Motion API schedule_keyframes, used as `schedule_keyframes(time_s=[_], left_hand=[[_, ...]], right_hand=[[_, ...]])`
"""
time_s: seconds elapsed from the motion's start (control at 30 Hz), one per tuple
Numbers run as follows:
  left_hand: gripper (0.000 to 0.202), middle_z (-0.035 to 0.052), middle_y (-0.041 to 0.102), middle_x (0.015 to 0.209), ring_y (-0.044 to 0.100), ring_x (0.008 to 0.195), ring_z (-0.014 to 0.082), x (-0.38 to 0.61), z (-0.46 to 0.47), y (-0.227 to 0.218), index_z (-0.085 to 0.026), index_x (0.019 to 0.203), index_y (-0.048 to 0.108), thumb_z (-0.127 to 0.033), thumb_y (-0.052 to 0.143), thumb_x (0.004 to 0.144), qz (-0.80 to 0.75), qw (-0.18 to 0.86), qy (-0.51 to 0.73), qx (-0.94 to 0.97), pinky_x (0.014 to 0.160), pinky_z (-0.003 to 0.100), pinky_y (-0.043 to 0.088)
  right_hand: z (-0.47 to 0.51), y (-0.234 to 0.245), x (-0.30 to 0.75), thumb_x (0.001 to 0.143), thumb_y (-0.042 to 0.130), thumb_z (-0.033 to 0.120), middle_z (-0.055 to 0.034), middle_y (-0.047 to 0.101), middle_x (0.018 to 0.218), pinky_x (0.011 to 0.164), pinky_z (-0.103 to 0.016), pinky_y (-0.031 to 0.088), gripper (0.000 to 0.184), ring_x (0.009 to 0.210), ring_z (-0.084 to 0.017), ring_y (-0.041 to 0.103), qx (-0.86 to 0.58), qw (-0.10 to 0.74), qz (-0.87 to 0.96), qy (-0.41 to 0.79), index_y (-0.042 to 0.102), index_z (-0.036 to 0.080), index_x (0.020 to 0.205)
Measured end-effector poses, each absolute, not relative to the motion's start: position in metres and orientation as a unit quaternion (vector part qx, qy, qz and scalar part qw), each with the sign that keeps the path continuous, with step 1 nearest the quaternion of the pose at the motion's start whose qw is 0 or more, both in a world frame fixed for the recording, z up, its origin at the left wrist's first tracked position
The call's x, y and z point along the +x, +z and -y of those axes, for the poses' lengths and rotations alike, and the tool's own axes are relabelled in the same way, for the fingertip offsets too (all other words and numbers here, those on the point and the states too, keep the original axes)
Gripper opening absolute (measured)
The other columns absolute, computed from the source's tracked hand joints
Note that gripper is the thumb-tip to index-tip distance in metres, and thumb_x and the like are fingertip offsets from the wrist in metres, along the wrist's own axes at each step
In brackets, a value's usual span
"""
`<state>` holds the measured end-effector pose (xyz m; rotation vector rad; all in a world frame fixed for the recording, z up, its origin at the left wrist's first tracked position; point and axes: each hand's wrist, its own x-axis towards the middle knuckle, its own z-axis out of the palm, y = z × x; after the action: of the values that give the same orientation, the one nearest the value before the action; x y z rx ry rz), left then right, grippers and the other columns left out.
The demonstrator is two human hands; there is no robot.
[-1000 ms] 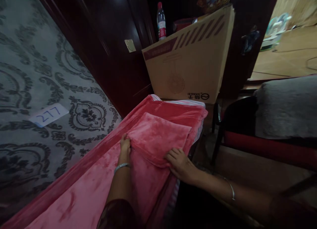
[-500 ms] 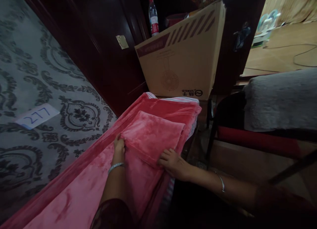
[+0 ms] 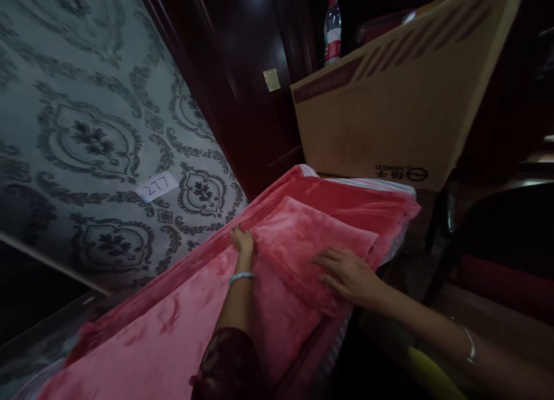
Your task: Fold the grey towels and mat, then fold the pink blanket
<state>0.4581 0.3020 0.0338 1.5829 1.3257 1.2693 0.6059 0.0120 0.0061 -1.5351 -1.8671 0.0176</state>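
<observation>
A pink plush blanket [image 3: 173,336] lies spread out, with its far end turned back into a folded flap [image 3: 303,232]. My left hand [image 3: 243,240] is beside the flap's left corner, its fingers stretched over the blanket's left side; it appears to grip nothing. On the flap's right part rests my right hand [image 3: 348,273], its fingers extended and slightly spread over the cloth. Deeper red plush [image 3: 346,202] shows beyond the flap, and striped fabric [image 3: 376,184] peeks out beneath it at the far edge.
A large cardboard box [image 3: 385,111] stands beyond the far end, with a plastic bottle [image 3: 333,33] behind its top edge. Patterned wallpaper [image 3: 93,137] with a paper marked 277 [image 3: 156,186] covers the left wall. A dark chair [image 3: 506,238] is at the right.
The view has swung left. My left hand has moved off the flap's corner to the left; my right hand has gone from gripping the flap's near edge to lying flatter on top.
</observation>
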Motion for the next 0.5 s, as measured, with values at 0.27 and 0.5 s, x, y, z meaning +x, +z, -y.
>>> schedule_keyframes(time_s=[0.27, 0.5], left_hand=[[0.061, 0.0124, 0.036, 0.159, 0.021, 0.15, 0.0342, 0.498, -0.269, 0.013, -0.023, 0.143, 0.052, -0.046, 0.057, 0.087, -0.531, 0.1, 0.192, 0.819, 0.121, 0.057, 0.006], [0.071, 0.019, 0.034, 0.159, 0.027, 0.148, 0.0384, 0.489, -0.269, -0.011, -0.023, 0.154, 0.036, -0.062, 0.034, 0.094, -0.547, -0.044, 0.068, 0.834, 0.118, 0.06, 0.017]], right_hand=[[-0.062, -0.016, 0.574, 0.086, 0.058, 0.062, -0.0104, 0.029, 0.16, 0.114, -0.071, 0.011, 0.077, 0.148, -0.041, 0.018, -0.596, 0.198, 0.771, 0.108, 0.036, 0.032, 0.154], [-0.061, -0.022, 0.581, 0.087, 0.056, 0.064, -0.0112, 0.041, 0.154, 0.111, -0.068, 0.025, 0.07, 0.142, -0.041, 0.034, -0.573, 0.183, 0.788, 0.133, 0.046, 0.032, 0.148]])
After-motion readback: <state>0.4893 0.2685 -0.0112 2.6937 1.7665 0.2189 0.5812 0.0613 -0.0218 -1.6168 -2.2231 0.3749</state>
